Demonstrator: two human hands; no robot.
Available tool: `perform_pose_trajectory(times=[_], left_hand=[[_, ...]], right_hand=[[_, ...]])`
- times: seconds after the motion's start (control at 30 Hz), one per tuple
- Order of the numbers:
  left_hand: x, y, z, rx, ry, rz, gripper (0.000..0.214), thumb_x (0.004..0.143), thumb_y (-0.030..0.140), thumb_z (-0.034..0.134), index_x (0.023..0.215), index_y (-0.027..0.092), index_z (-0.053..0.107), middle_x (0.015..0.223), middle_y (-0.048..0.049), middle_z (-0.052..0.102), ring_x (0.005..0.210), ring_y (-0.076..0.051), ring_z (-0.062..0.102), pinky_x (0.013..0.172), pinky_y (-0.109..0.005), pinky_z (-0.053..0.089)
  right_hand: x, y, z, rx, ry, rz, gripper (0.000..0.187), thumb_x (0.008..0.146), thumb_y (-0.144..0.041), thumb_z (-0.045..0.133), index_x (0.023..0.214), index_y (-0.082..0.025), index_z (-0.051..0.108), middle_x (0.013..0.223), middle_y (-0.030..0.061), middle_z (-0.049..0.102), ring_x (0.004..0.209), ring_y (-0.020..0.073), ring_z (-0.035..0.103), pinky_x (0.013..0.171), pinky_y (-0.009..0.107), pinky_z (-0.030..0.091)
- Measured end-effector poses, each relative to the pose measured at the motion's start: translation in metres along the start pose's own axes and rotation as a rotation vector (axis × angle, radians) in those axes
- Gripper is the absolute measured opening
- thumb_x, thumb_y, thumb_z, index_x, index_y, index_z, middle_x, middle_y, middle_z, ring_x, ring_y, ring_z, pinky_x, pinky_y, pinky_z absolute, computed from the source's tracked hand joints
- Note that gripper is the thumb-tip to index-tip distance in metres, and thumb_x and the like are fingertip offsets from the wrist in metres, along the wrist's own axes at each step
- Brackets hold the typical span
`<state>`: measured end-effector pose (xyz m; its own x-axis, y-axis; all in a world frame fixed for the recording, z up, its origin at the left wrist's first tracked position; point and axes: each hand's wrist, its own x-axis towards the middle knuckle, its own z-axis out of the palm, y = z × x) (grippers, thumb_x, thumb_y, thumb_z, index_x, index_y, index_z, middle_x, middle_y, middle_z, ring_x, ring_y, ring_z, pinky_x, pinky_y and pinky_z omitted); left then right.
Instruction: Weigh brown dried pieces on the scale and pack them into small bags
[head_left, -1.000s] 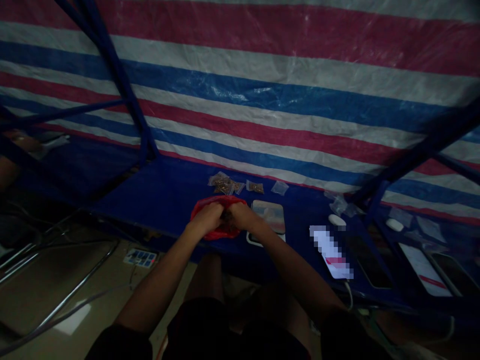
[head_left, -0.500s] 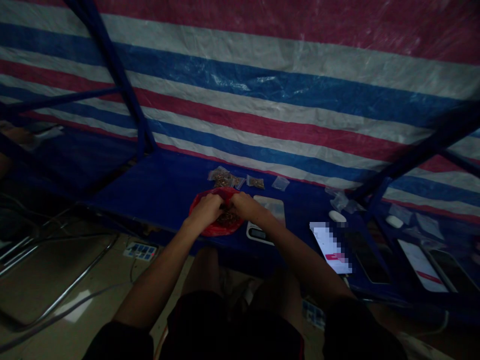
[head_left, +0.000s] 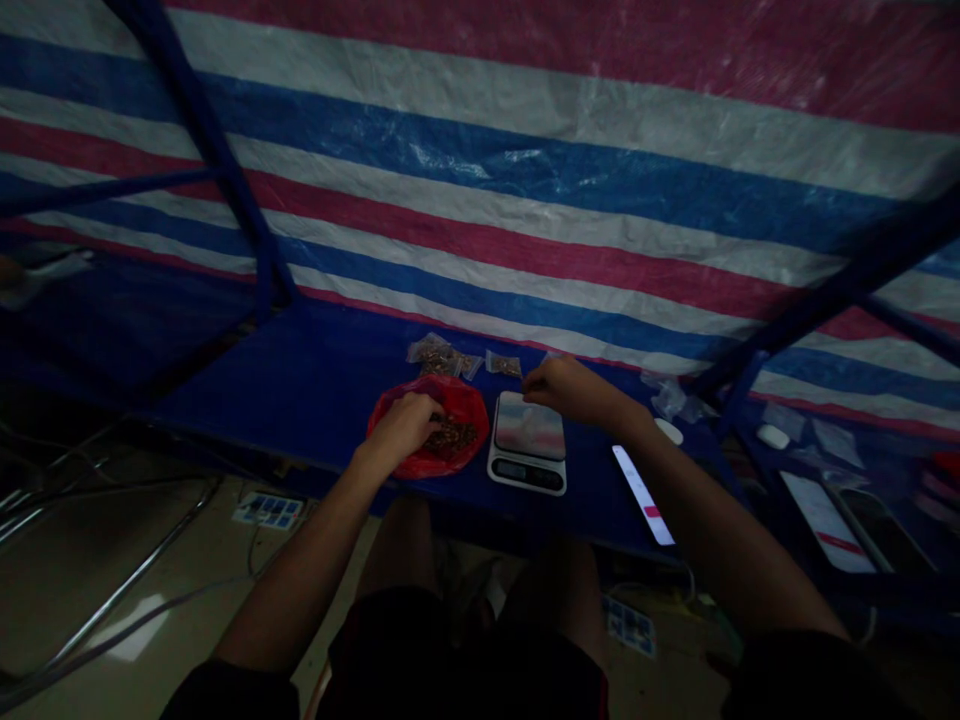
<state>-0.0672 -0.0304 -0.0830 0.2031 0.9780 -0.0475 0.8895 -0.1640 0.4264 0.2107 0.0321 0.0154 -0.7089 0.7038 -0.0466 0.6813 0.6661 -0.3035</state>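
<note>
My left hand (head_left: 401, 427) is curled down into the red plastic bag (head_left: 466, 405), its fingertips hidden, so I can't tell whether they pinch the brown granules (head_left: 453, 436) lying at its 3 o'clock. My right hand (head_left: 568, 390) sits well apart from it, fingers drawn together and pointing toward 9 o'clock; I can't tell if they grip anything. At its 10 o'clock lies a small clear bag (head_left: 503, 364) of brown bits, with more bags (head_left: 435, 355) beyond. At its 6 o'clock stands a digital scale (head_left: 526, 445); at 4 o'clock a phone (head_left: 643, 482) lies on the blue table (head_left: 300, 400).
</note>
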Motion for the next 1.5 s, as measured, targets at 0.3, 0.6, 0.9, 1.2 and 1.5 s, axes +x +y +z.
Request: perform_pose_trajectory(times=[0.3,0.6,0.9,1.2,1.5], left_hand=[[0.002,-0.007,0.005,0.000,0.003,0.024,0.025,0.085,0.017,0.070,0.105,0.026,0.082,0.112,-0.0085,0.079,0.112,-0.031,0.071,0.098,-0.038,0.051],[0.001,-0.007,-0.001,0.017,-0.009,0.004,0.027,0.084,0.018,0.071,0.107,0.027,0.082,0.113,-0.0073,0.079,0.110,-0.029,0.072,0.097,-0.037,0.052],[-0.001,0.001,-0.008,0.027,-0.017,0.007,0.024,0.088,0.020,0.070,0.109,0.025,0.081,0.111,-0.0059,0.080,0.109,-0.026,0.073,0.096,-0.034,0.052],[0.001,-0.002,-0.009,0.053,-0.071,0.058,0.023,0.086,0.023,0.073,0.107,0.024,0.081,0.109,-0.0070,0.081,0.104,-0.025,0.074,0.092,-0.032,0.051],[0.009,0.004,-0.033,0.015,-0.261,0.179,0.019,0.089,0.021,0.067,0.099,0.023,0.083,0.097,-0.0053,0.082,0.085,-0.019,0.075,0.073,-0.025,0.047]], right_hand=[[-0.006,0.016,0.010,-0.046,-0.144,-0.005,0.018,0.082,-0.007,0.068,0.085,-0.019,0.081,0.087,0.0095,0.079,0.083,0.0245,0.073,0.075,0.032,0.049],[0.001,0.014,0.010,-0.146,-0.235,0.032,0.010,0.080,-0.008,0.076,0.081,-0.017,0.079,0.081,0.0107,0.077,0.081,0.0241,0.072,0.074,0.032,0.050],[0.000,0.018,0.007,0.022,-0.203,-0.031,0.010,0.085,-0.017,0.073,0.090,-0.016,0.080,0.087,0.0097,0.079,0.080,0.0220,0.072,0.073,0.029,0.049],[-0.040,0.070,0.040,0.509,0.307,0.185,0.034,0.092,-0.046,0.062,0.099,-0.018,0.079,0.098,0.0071,0.079,0.077,0.0216,0.070,0.068,0.031,0.052],[-0.054,0.094,0.139,0.730,0.995,0.547,0.053,0.091,-0.062,0.059,0.073,-0.014,0.073,0.071,0.0068,0.072,0.067,0.0203,0.063,0.063,0.031,0.046]])
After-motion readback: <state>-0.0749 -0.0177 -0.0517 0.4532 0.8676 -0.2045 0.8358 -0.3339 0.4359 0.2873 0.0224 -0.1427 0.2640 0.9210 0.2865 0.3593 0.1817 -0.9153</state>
